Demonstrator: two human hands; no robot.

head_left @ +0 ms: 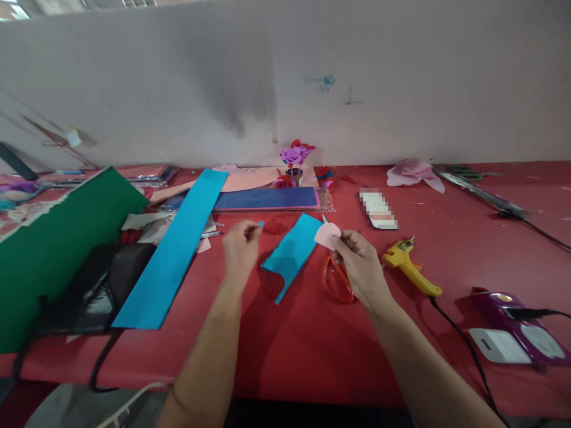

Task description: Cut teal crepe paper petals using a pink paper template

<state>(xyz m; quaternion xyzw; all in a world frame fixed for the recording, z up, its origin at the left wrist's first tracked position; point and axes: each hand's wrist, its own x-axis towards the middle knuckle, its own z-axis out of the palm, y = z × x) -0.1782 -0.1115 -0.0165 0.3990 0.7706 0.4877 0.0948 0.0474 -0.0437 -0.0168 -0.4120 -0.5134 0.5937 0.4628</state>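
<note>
While paper flowers [294, 156] fill a small pot [294, 176], hands pinch a blue scrap [261, 224] and pink petal [327, 236].

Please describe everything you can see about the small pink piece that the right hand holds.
The pink piece is a small flat cutout, pale pink, like thin paper or foam sheet. Its top edge is rounded, like a petal. The right hand pinches its right side between the fingertips and holds it up above the red table. Its left edge shows in front of the blue sheet. Orange-handled scissors lie just below it.
</note>
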